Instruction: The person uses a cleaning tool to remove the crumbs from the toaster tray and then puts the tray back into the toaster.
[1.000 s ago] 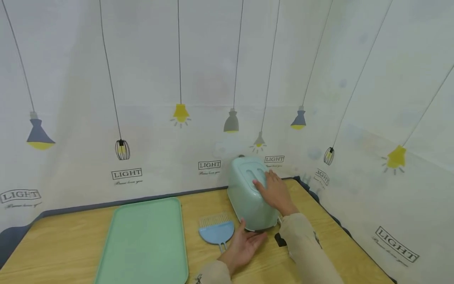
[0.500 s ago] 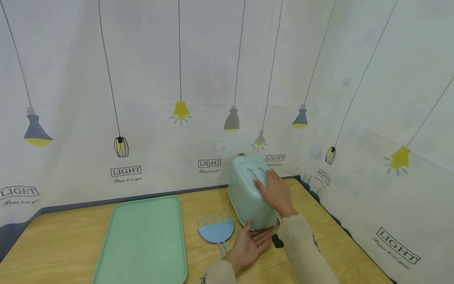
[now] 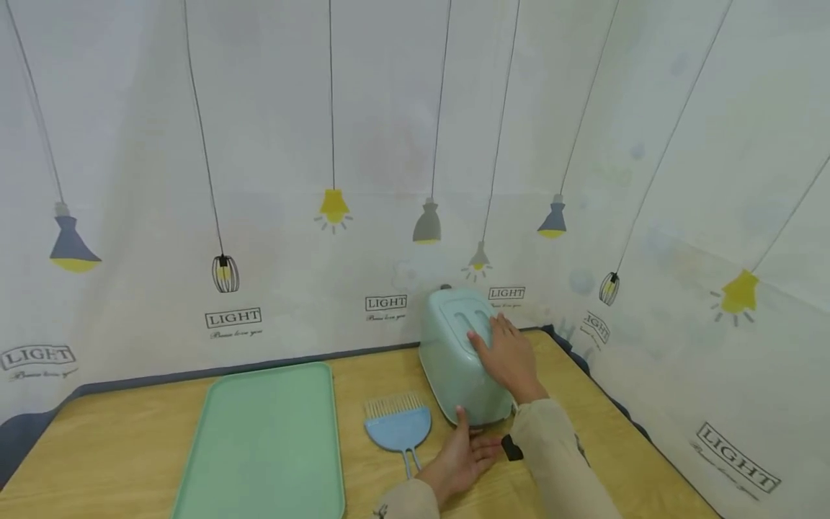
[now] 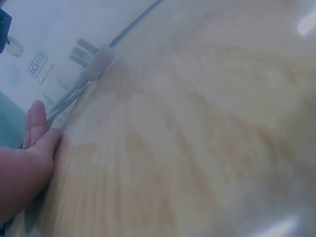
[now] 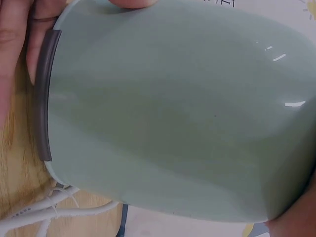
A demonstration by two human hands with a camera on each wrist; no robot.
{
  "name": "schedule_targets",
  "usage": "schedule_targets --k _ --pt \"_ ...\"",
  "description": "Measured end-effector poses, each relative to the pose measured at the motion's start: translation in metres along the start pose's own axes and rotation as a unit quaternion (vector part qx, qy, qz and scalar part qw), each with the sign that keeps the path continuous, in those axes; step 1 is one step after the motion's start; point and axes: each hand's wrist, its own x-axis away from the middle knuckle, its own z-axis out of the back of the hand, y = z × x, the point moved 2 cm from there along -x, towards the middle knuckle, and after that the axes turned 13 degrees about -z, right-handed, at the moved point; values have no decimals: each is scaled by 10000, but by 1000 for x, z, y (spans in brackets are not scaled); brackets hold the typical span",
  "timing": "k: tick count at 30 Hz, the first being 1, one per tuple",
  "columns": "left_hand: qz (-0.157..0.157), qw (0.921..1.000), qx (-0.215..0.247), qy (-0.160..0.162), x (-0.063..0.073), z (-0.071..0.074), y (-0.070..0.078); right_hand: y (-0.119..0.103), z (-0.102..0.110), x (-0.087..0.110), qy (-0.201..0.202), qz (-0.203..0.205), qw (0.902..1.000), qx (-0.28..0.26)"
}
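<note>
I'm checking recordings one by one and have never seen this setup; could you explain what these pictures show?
No robot here: a person works with two bare hands. The widest picture comes from a camera worn on the head; the other two come from cameras on the wrists.

On the wooden table lie a green tray, a blue brush and a small black object I can't identify. The left-wrist picture also shows a white plug.

The right hand rests on top of a pale green toaster; the left hand is at its near lower edge. Neither hand is wrapped around it, and I can't tell whether the left bears weight.
</note>
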Motion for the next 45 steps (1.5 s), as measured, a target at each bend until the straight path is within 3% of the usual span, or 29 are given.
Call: schedule_targets --k 9,14,25,32,39,45 --pt "167 9996 -246 13 2 2 -1 1 1 5 -160 -14 9998 98" --pt "75 9997 -207 108 0 2 -2 -1 1 3 -203 -67 9996 199" --pt "85 9967 -476 648 7 -3 -7 1 -3 8 -247 -104 9993 265" --pt "126 9930 -1129 312 7 -16 -8 -1 1 8 -213 -47 9995 217" --pt "97 9937 -1118 -36 5 -13 -7 0 1 6 -232 -41 9996 172" --pt "93 9932 -1162 -80 8 -5 -3 -2 0 2 -233 -92 9995 182"
